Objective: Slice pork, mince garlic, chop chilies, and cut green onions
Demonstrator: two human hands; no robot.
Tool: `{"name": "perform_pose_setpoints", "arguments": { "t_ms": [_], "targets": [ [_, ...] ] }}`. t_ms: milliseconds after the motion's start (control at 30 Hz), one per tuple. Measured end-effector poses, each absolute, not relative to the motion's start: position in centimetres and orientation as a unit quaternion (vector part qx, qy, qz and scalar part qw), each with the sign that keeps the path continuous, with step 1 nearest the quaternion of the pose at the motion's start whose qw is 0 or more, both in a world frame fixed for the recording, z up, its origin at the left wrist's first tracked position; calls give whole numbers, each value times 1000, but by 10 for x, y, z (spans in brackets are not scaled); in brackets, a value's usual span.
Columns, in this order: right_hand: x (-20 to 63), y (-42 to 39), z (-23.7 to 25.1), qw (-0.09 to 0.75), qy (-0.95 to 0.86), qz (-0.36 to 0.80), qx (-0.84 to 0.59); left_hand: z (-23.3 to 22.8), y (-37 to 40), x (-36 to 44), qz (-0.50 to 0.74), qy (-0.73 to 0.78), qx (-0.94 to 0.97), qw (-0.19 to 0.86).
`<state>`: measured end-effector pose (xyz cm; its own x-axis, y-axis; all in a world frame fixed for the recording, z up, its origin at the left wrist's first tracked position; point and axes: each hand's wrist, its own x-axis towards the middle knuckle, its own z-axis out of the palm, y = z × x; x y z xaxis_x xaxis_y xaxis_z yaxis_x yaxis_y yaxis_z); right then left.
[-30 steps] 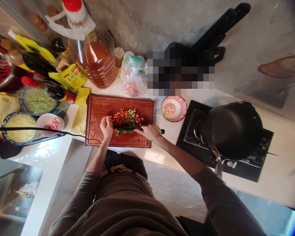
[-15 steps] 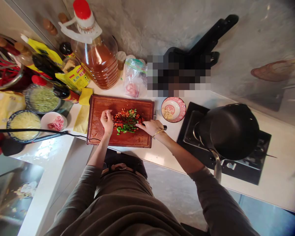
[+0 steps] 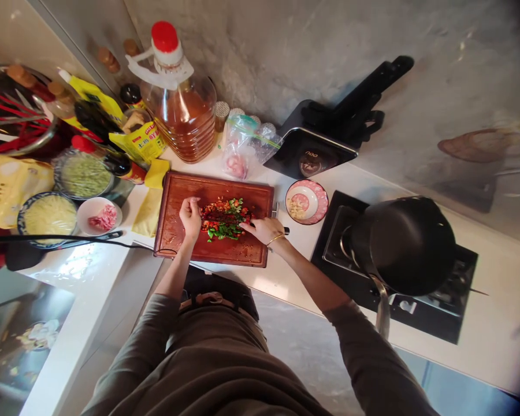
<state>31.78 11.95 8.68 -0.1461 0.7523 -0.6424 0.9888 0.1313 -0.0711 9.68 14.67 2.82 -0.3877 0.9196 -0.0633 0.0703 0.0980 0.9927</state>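
Bare board left of left hand; oil jug, bag crowd far edge

both arms reach forward; left hand fingers curled, pressing down; right hand fingers closed in grip.

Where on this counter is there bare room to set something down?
Bare counter lies right of the stove, and a strip runs between the cutting board and the front edge. The white patch below the bowls is crossed by a cable. Left of the board, bottles, packets and bowls crowd together.
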Motion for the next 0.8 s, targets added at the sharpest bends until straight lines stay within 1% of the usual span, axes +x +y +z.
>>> {"name": "perform_pose_setpoints", "arguments": {
  "t_ms": [133,300,367,467,600,800],
  "targets": [
    [309,112,83,239,711,-252,611,24,139,91,544,642,381,384],
    [311,101,65,212,714,-240,622,22,132,95,509,652,417,375],
    [312,103,71,213,711,-250,622,26,136,96,518,645,414,380],
    [316,114,93,221,701,-260,627,29,149,99,542,625,404,390],
    [326,132,110,234,696,-248,632,19,160,112,559,609,379,417],
    [344,127,75,227,702,-235,633,7,155,129,515,622,432,401]
  ]
}}
